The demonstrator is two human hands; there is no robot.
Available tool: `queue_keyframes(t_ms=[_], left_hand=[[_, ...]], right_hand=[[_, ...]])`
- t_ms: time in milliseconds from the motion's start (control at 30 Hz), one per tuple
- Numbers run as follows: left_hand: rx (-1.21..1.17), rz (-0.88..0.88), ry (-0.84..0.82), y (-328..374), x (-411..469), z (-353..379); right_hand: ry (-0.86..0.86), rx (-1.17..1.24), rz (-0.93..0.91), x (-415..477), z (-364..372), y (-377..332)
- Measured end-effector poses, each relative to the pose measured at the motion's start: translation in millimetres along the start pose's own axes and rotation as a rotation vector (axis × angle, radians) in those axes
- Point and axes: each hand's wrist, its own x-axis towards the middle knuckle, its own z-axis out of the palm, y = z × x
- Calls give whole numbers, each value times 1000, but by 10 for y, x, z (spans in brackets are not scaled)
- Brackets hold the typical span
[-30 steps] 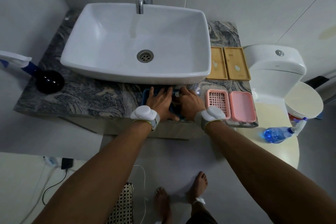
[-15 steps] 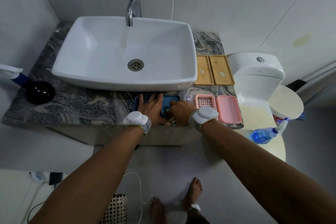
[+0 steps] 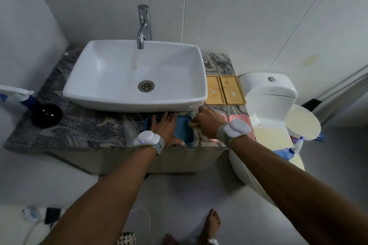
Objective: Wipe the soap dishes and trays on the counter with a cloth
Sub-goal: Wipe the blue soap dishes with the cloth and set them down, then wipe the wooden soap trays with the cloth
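A blue soap dish [image 3: 184, 131] lies on the marble counter [image 3: 95, 131] in front of the white sink [image 3: 137, 77]. My left hand [image 3: 166, 128] rests flat on its left half, fingers spread. My right hand [image 3: 207, 122] is closed on a small tan cloth [image 3: 192, 124] at the dish's right edge. My right wrist covers most of the pink soap dish [image 3: 240, 120] behind it. Two wooden trays [image 3: 225, 89] with white smears lie side by side at the back right of the counter.
A chrome tap [image 3: 143, 26] stands over the sink. On the counter's left end sits a black round holder [image 3: 46, 114] with a blue-and-white brush. A white toilet [image 3: 268, 95] stands right of the counter, with a blue bottle [image 3: 286, 152] and a white bucket [image 3: 302, 123] nearby.
The camera view has tilted up, so the counter sits lower in the frame. My right hand with the cloth has moved from the blue dish's middle to its right edge. My left hand stays on the dish.
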Motion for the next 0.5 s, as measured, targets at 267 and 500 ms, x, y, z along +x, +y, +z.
queue_keyframes(t_ms=[267,500], left_hand=[[-65,66,74,310,-160,-205],[-105,165,144,733,-194,-284]], right_hand=[[78,18,85,-265,-253,178],[131,23,160,-385,-454,383]])
